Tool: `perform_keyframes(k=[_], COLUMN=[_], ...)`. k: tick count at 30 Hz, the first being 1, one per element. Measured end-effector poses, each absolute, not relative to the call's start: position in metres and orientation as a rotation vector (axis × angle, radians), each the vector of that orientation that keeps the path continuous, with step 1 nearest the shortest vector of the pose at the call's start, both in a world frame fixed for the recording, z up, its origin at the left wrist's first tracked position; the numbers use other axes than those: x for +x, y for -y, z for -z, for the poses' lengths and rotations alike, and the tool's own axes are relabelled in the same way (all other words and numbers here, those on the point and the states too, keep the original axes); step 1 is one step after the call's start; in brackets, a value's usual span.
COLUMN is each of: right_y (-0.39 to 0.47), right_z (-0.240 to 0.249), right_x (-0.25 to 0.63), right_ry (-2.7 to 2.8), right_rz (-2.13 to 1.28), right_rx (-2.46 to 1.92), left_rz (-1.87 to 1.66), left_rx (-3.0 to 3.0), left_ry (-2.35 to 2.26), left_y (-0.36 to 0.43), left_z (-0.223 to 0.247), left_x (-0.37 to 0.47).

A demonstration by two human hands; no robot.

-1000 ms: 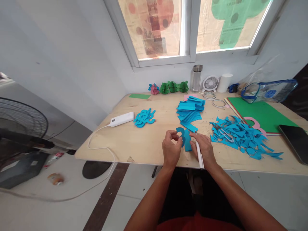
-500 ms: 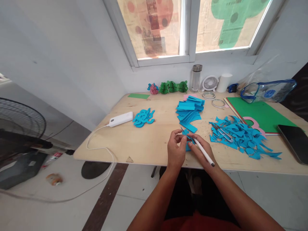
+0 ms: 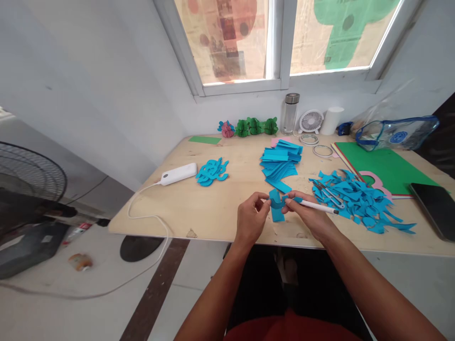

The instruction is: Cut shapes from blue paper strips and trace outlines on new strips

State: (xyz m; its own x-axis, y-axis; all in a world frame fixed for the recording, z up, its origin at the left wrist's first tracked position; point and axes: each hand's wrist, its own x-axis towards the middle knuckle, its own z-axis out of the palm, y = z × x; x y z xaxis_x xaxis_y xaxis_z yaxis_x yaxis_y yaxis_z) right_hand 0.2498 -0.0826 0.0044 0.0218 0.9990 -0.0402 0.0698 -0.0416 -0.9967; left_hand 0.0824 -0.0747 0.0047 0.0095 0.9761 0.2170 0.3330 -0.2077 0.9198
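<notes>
My left hand (image 3: 251, 215) pinches one end of a small curved piece of blue paper (image 3: 276, 204) just above the table's front edge. The fingers of my right hand (image 3: 308, 215) close on its other end. Tucked in the right hand is a slim white pen (image 3: 318, 205), its dark end pointing right; the other end is hidden. A bit of blue paper also shows by those fingers. Below the curved piece lies a flat blue paper strip (image 3: 277, 216). Stacked blue paper strips (image 3: 280, 161) sit just beyond, and blue paper scraps (image 3: 366, 203) are heaped to the right.
On the wooden table (image 3: 213, 213), curved blue cut-outs (image 3: 212, 171) lie left beside a white power bank (image 3: 179, 173). A utility knife (image 3: 332, 196) rests on the scraps. Farther right are green sheets (image 3: 387, 166) and a phone (image 3: 435, 210). A bottle (image 3: 290, 113) and small fan (image 3: 311, 122) stand behind.
My hands have moved apart, so the curved blue piece now shows between them. The pen has swung from slanting toward me to lying nearly level, pointing right.
</notes>
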Motion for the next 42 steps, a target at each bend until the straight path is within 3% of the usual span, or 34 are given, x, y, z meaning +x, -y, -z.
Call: perform_keyframes(k=[12,21,28,36,38,42], right_y=[0.062,0.068,0.09,0.077,0.075,0.072], right_z=[-0.003,0.013,0.02,0.036,0.039,0.044], right_x=[0.245,0.254,0.238,0.242,0.243,0.24], right_ry=[1.328,1.365,1.386,1.607,1.69,1.736], right_rz=[-1.202,-0.852,-0.852,-0.728,-0.648,-0.549], right_rx=[-1.299,-1.41,-1.378,-1.451,-1.52,-1.607], left_rz=[-1.104,-1.123,-1.085,-1.196,-1.27,-1.023], left_rx=[1.02,0.718,0.617,1.15,1.685,2.193], left_ry=[-1.22,-1.116,-1.042,-1.301,-1.477,-1.312], left_y=[0.089,0.095,0.103,0.098,0.087,0.064], left_z=[0.016,0.016,0.018,0.032,0.033,0.036], left_x=[0.092,0.096,0.109,0.09,0.079,0.067])
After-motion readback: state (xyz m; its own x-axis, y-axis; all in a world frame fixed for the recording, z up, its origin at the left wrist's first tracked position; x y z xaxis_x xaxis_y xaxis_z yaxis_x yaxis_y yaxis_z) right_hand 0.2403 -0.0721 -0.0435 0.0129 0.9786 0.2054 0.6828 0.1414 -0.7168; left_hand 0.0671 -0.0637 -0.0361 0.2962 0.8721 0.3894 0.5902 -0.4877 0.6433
